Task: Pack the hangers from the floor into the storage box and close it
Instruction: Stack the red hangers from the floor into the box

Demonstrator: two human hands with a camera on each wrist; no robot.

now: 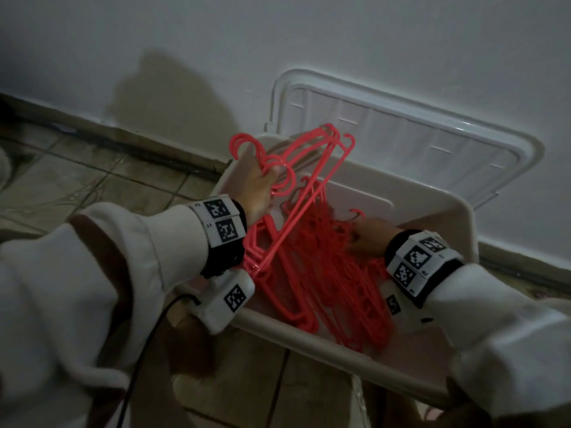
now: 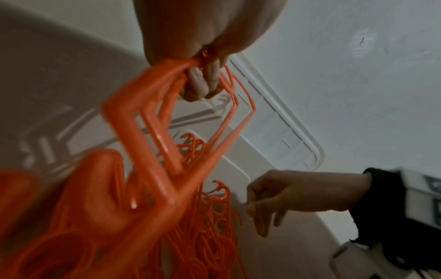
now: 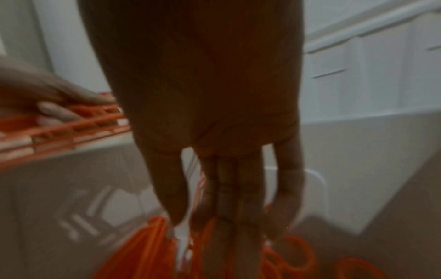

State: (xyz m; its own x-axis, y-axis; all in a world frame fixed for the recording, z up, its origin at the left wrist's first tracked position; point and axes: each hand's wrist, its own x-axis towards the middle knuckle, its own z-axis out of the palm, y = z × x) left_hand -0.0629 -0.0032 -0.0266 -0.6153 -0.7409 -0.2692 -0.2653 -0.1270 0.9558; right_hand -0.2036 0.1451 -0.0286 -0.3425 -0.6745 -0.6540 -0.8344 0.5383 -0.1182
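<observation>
1. Now the left hand (image 1: 261,188) is raised over the left end of the storage box (image 1: 457,220), and its grip is clenched on a bundle of red hangers (image 1: 296,205) near their hooks.
2. In the left wrist view the fingers (image 2: 203,81) are curled tight around the necks of this bundle, and the frames of the hangers hang down from the hand at a slant toward the inside of the box.
3. The hooks of the held bundle stick up above the hand, in front of the left corner of the box.
4. The right hand (image 1: 369,240) is low inside the box, on the right side, and it reaches to the pile of hangers (image 1: 336,291) that lies on the bottom.
5. Its grip is released: in the right wrist view the fingers (image 3: 241,188) point down almost straight, with their tips at the pile, and they hold nothing.
6. The lid (image 1: 401,134) of the box is open and leans up against the white wall (image 1: 216,41) behind the box.
7. The box stands on a tiled floor (image 1: 77,180), close to the wall.
8. Both arms wear light sleeves (image 1: 139,251), and each wrist carries a band with black and white markers.
</observation>
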